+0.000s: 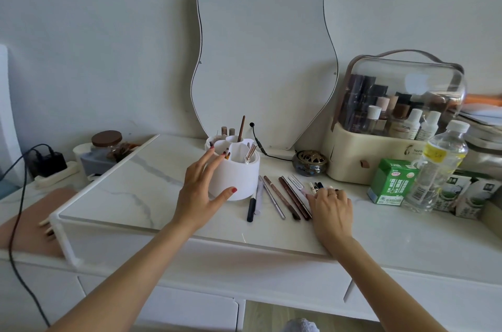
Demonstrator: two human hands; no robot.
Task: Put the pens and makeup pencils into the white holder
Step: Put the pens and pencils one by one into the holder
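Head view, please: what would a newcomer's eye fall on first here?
Probably the wavy mirror leaning on the wall, centre back. Below it the left hand cups the white holder, while the right hand rests flat by loose pencils lying on the marble top.

Your two bare forearms without sleeves, entering from the lower frame, your left hand (200, 190) at centre with red-painted nails, your right hand (332, 206) at centre right wearing a ring, its nails painted dark
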